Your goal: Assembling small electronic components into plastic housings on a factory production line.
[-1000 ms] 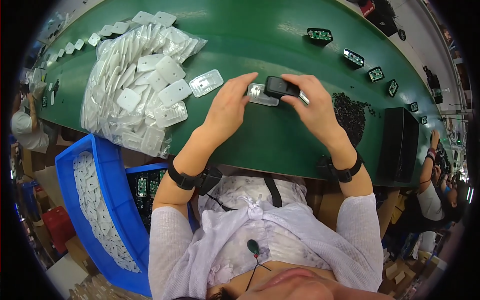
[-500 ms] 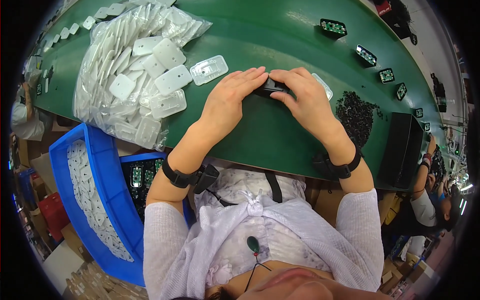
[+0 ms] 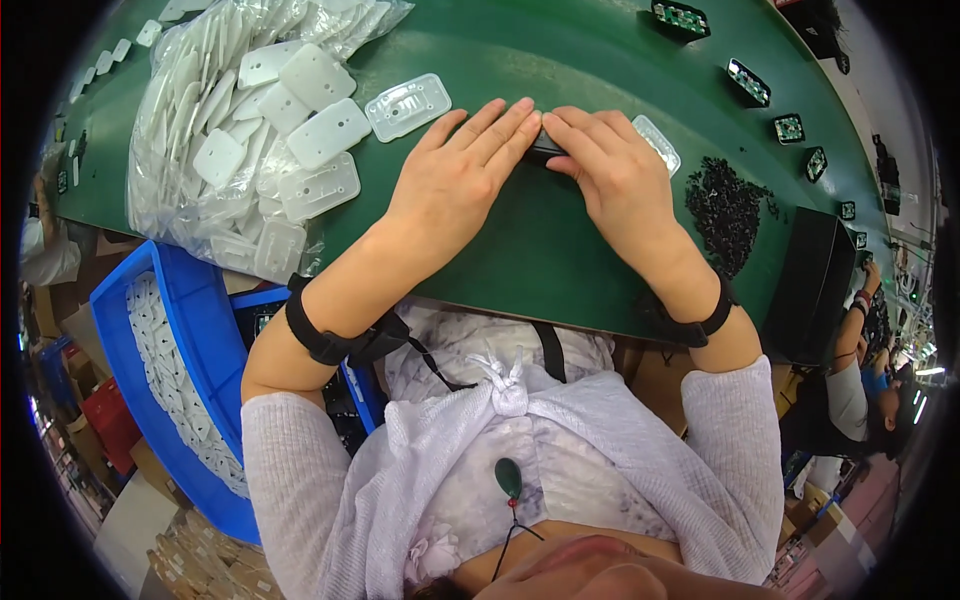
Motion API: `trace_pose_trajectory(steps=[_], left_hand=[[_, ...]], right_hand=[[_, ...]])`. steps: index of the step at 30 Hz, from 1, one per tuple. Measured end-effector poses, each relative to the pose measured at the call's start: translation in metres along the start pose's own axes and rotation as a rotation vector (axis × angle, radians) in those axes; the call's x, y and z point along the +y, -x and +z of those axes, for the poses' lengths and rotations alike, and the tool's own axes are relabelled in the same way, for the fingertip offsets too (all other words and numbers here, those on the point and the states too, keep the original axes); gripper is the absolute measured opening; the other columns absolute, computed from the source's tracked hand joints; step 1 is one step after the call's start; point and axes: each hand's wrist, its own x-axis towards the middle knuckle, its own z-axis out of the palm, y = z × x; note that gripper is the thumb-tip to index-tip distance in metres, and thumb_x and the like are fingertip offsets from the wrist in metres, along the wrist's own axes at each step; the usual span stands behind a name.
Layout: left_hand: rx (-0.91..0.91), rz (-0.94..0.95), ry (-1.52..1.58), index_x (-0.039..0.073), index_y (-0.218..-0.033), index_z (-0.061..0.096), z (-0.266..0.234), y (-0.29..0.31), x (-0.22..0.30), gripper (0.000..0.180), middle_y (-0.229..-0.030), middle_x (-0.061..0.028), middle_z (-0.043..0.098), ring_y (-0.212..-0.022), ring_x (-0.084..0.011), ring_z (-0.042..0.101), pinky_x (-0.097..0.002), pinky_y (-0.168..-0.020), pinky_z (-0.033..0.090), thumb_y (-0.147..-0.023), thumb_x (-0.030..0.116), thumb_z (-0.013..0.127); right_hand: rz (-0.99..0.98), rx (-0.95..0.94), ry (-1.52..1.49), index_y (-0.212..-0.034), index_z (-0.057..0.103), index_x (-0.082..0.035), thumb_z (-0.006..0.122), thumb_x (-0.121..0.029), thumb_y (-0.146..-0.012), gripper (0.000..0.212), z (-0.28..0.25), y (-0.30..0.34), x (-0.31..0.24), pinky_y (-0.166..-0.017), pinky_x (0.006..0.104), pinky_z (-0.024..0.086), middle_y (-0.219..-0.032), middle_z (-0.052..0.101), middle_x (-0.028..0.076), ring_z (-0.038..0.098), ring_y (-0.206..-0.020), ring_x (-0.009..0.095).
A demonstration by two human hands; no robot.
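A small black plastic case [image 3: 546,147] lies on the green worktable [image 3: 560,240], mostly hidden under my hands. My left hand [image 3: 452,185] reaches over its left side, fingers stretched out and fingertips at its top. From the right, my right hand [image 3: 622,165] bends its fingers over the case, with the thumb along the near side. The fingertips of both hands meet above it. A clear plastic cover [image 3: 408,107] lies beside my left hand. Another clear cover [image 3: 657,145] shows partly behind my right hand.
A clear bag [image 3: 165,150] spills white plastic covers at left. Small black parts [image 3: 728,215] form a heap at right, near a black box [image 3: 812,285]. Black cases with green circuit boards [image 3: 681,18] line the far right. A blue bin [image 3: 185,350] stands left of the table.
Both hands have closed in over the black case, covering more of it. My left hand's fingers have straightened and spread. The whole view has shifted slightly.
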Motion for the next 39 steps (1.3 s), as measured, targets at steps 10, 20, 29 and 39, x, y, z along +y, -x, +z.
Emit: trace_pose_trajectory(steps=[10,20,29,39], left_hand=[[0.115,-0.277,0.417,-0.003,-0.113,0.061,0.006,-0.037,-0.006,0.040,-0.096,-0.0121,0.068,-0.085,-0.0250,0.064,-0.0323,-0.073,0.051,-0.082,0.021,0.068],[0.129,-0.660,1.452,-0.008,-0.107,0.063,0.008,-0.054,0.002,0.037,-0.086,-0.0104,0.069,-0.071,-0.0124,0.064,-0.0242,-0.063,0.050,-0.095,0.027,0.060],[0.426,-0.658,1.390,-0.002,-0.127,0.046,0.014,-0.058,-0.016,0.043,-0.096,-0.0091,0.061,-0.073,-0.0134,0.062,-0.0262,-0.063,0.049,-0.096,0.024,0.058],[0.570,-0.607,0.972,0.001,-0.118,0.051,0.016,-0.052,-0.017,0.034,-0.092,-0.0107,0.058,-0.067,-0.0193,0.059,-0.0313,-0.060,0.047,-0.093,0.021,0.060]], right_hand=[[0.503,-0.107,-0.997,-0.122,0.055,0.001,0.060,-0.018,-0.095,0.034,-0.016,-0.031,0.040,-0.090,0.0287,0.047,-0.113,0.065,0.010,0.059,-0.103,0.014],[0.616,0.235,-1.170,-0.123,0.051,0.000,0.066,-0.015,-0.091,0.039,-0.012,-0.030,0.014,-0.094,0.0309,0.044,-0.113,0.061,0.011,0.056,-0.106,0.016],[0.324,0.158,-0.677,-0.118,0.059,-0.002,0.067,-0.012,-0.087,0.033,0.002,-0.118,0.050,-0.081,0.0286,0.050,-0.100,0.065,0.007,0.062,-0.091,0.014],[0.247,-0.204,-0.573,-0.115,0.064,-0.007,0.067,-0.016,-0.086,0.030,0.084,-0.250,0.101,-0.079,0.0290,0.050,-0.101,0.065,0.008,0.061,-0.088,0.015]])
